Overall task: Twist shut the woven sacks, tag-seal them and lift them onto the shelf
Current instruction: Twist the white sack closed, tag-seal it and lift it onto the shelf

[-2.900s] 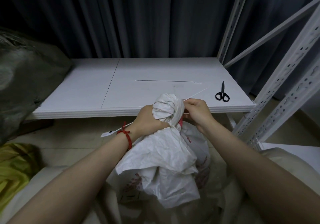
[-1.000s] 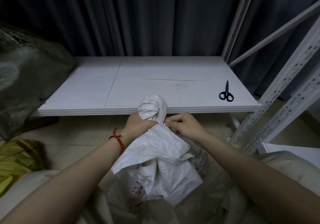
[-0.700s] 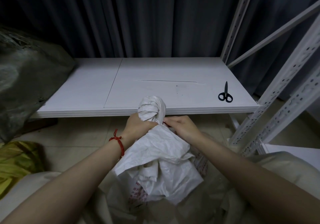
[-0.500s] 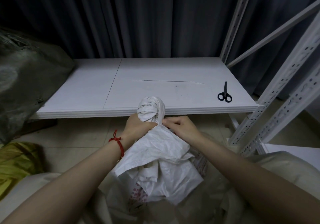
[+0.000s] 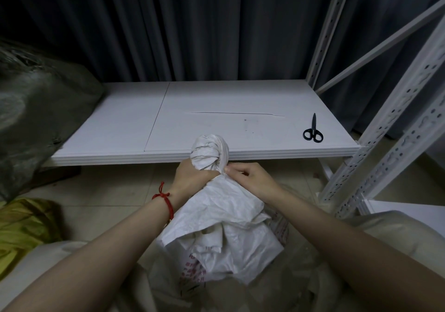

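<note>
Woven sack (image 5: 224,220), low in front of the shelf (image 5: 216,99), has its twisted neck (image 5: 209,152) gripped by the left hand (image 5: 190,176) and pinched by the right hand (image 5: 250,179), so tag-sealing seems in hand; the lift next needs both hands lower.

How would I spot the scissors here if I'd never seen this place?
Find the white shelf board in front of the dark curtain. Near its front right corner, beside the perforated upright, lie the scissors, blades closed. They are all black, unlike the pale thin strip further left.
</note>
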